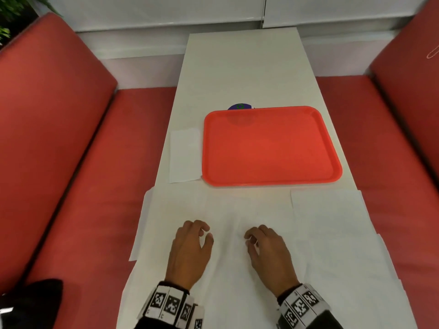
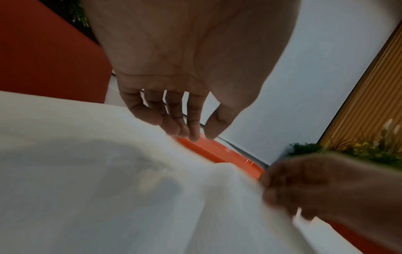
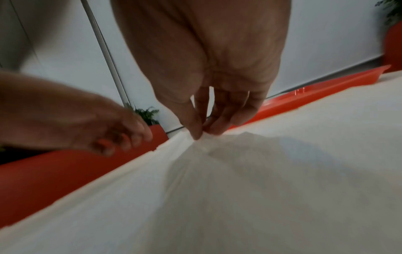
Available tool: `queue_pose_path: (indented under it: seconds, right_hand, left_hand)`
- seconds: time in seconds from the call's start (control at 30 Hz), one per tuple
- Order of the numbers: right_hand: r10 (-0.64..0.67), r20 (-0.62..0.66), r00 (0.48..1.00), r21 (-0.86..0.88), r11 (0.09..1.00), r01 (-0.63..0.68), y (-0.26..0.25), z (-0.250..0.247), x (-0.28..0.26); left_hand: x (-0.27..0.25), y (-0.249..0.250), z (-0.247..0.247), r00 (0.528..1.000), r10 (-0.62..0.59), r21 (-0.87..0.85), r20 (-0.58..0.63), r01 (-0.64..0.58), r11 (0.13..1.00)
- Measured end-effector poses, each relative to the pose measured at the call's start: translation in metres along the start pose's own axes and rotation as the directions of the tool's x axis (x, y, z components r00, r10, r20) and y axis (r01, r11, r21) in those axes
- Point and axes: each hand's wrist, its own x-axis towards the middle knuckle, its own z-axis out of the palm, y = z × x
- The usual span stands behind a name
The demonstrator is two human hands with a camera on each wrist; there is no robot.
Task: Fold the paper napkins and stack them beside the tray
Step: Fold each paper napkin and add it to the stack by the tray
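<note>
A red tray (image 1: 270,146) lies in the middle of the white table (image 1: 242,67). One folded white napkin (image 1: 184,155) rests flat against the tray's left side. Large unfolded napkins cover the near end of the table; the middle napkin (image 1: 223,207) lies under both hands. My right hand (image 1: 249,238) pinches a raised ridge of this napkin (image 3: 217,154) between thumb and fingers (image 3: 195,127). My left hand (image 1: 205,233) hovers just left of it, its fingers (image 2: 174,120) hanging loose with nothing in them.
Another unfolded napkin (image 1: 327,210) lies at the near right, and one napkin edge (image 1: 142,222) overhangs the table's left side. Red benches (image 1: 71,162) flank the table. A purple disc (image 1: 240,106) shows behind the tray. A black object (image 1: 31,300) sits on the left bench.
</note>
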Motion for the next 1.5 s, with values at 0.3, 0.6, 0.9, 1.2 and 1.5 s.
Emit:
queue_pose_path:
  seconds: [0.3, 0.6, 0.9, 1.2, 1.5]
  right_hand:
    - [-0.066, -0.302, 0.951, 0.31, 0.936, 0.164, -0.031, -0.061, -0.026]
    - [0.196, -0.154, 0.968, 0.788, 0.615, 0.001, -0.024, -0.103, -0.021]
    - [0.174, 0.442, 0.88, 0.897, -0.079, -0.435, -0.001, -0.116, -0.015]
    - [0.304, 0.414, 0.858, 0.887, 0.078, -0.455, 0.003, -0.103, -0.008]
    - [0.252, 0.384, 0.888, 0.889, 0.159, -0.43, -0.006, -0.097, -0.006]
  left_hand:
    - [0.007, 0.034, -0.005, 0.984, -0.066, -0.366, 0.163, 0.123, 0.922]
    - [0.011, 0.101, -0.022, 0.967, 0.114, -0.747, 0.23, 0.1, 0.657]
    - [0.009, 0.1, -0.032, 0.993, -0.035, -0.834, 0.114, 0.115, 0.539]
    - [-0.022, 0.107, -0.043, 0.968, 0.192, -0.418, -0.16, -0.242, 0.875]
    - [-0.046, 0.114, -0.032, 0.919, 0.356, -0.243, -0.173, -0.39, 0.888]
